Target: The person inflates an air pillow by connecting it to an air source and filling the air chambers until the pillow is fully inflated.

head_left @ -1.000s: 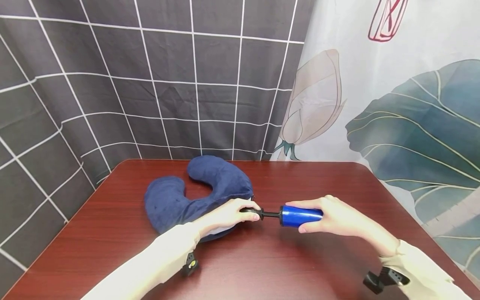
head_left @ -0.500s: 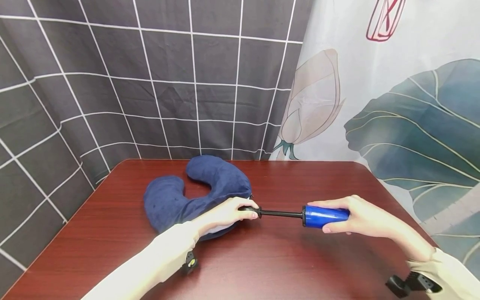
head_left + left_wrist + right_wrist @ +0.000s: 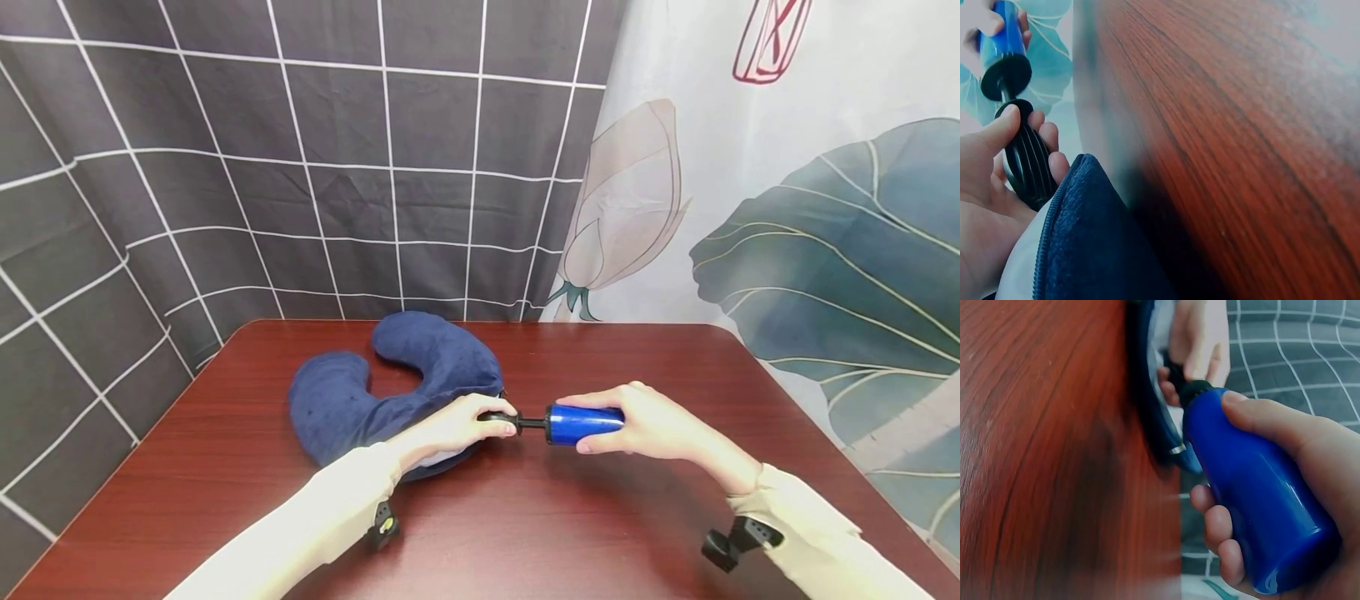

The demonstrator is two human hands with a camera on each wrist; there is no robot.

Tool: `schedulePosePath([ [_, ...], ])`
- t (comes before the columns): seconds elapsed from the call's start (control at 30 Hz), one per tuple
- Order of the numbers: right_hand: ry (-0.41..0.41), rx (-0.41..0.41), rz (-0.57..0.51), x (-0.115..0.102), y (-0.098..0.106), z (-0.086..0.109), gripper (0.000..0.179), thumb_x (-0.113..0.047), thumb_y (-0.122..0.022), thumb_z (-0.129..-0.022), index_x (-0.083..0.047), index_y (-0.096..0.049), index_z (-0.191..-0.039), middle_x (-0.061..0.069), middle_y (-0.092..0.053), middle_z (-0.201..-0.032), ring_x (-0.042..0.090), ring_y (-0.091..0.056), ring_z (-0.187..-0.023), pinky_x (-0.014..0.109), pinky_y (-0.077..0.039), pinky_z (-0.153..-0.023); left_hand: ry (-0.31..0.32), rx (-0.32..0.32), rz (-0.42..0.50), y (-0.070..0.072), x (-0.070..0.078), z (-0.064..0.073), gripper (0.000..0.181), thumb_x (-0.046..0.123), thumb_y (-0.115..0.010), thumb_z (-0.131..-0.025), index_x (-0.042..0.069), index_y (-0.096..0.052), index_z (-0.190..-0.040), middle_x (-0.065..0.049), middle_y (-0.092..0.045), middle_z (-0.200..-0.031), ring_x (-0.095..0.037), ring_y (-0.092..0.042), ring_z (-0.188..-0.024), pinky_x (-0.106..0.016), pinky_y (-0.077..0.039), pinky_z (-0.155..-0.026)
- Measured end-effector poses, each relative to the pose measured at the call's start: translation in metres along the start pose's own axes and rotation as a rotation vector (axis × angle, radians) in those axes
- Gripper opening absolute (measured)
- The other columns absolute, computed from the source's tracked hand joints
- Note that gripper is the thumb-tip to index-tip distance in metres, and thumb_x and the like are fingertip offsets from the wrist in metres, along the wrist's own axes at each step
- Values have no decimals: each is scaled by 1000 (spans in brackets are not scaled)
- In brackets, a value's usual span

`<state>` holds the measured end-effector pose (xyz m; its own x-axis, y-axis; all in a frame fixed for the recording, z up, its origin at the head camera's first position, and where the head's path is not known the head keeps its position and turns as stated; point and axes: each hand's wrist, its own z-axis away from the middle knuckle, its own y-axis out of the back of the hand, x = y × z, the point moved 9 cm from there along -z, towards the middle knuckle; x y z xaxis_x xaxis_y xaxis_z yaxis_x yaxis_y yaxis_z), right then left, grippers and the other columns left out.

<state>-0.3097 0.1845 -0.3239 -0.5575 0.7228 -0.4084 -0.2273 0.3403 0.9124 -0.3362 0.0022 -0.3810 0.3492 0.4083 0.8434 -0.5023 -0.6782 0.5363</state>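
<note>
A hand pump with a blue barrel (image 3: 581,424) and a ribbed black handle (image 3: 1027,159) lies level between the two hands. My left hand (image 3: 457,425) grips the black handle, fingers wrapped round it. The right hand (image 3: 645,421) holds the blue barrel, thumb on one side and fingers on the other. A short stretch of black rod shows between handle and barrel. Beside and under the left hand lies a navy U-shaped neck pillow (image 3: 442,358), its zipper (image 3: 1054,231) parted over a whitish inner part (image 3: 1022,262).
The pillow rests on a reddish-brown wooden table (image 3: 540,533). Behind the table hang a dark grid-patterned curtain (image 3: 330,192) and a pale curtain with plant prints (image 3: 705,167). Each wrist wears a small black device (image 3: 742,540).
The right hand first drew the barrel right, lengthening the visible rod, then moved back left, so the rod is now mostly inside. The left hand and pillow stay in place.
</note>
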Motion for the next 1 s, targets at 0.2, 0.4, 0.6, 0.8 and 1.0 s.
schedulePosePath([
  [0.2, 25, 33, 41, -12, -12, -16, 59, -58, -74, -79, -32, -63, -132, -4, -74, -113, 11, -68, -90, 24, -53, -72, -16, -17, -37, -1, 3, 0, 17, 25, -67, -94, 16, -72, -107, 5, -67, -92, -6, -54, -87, -21, -43, -82],
  [0.4, 27, 43, 61, -16, -13, -17, 57, -54, -76, -80, -35, -62, -132, -4, -74, -111, 11, -68, -88, 25, -52, -71, -45, -23, -86, -1, 4, 0, 18, 28, -65, -95, 18, -72, -108, 4, -70, -97, -7, -56, -92, -22, -43, -88],
  [0.6, 35, 42, 77, -14, -9, -9, 58, -55, -75, -80, -36, -61, -133, -6, -74, -109, 7, -66, -85, 23, -51, -70, -51, 1, -127, 1, 2, 2, 17, 32, -66, -94, 22, -72, -106, 9, -70, -97, -6, -57, -92, -23, -43, -88],
  [0.8, 4, 12, 50, 2, 4, 10, 61, -55, -76, -79, -37, -59, -135, -6, -73, -112, 5, -66, -88, 22, -52, -70, -66, 15, -144, 3, 5, 3, 15, 33, -67, -93, 23, -72, -102, 9, -69, -93, -5, -56, -89, -22, -43, -84],
  [1.0, 62, 22, 45, 11, 21, 34, 63, -54, -75, -80, -34, -58, -137, -4, -73, -115, 2, -66, -88, 21, -55, -71, -93, 18, -174, 5, 8, 4, 15, 33, -67, -93, 22, -71, -103, 8, -69, -95, -4, -56, -89, -20, -43, -84],
])
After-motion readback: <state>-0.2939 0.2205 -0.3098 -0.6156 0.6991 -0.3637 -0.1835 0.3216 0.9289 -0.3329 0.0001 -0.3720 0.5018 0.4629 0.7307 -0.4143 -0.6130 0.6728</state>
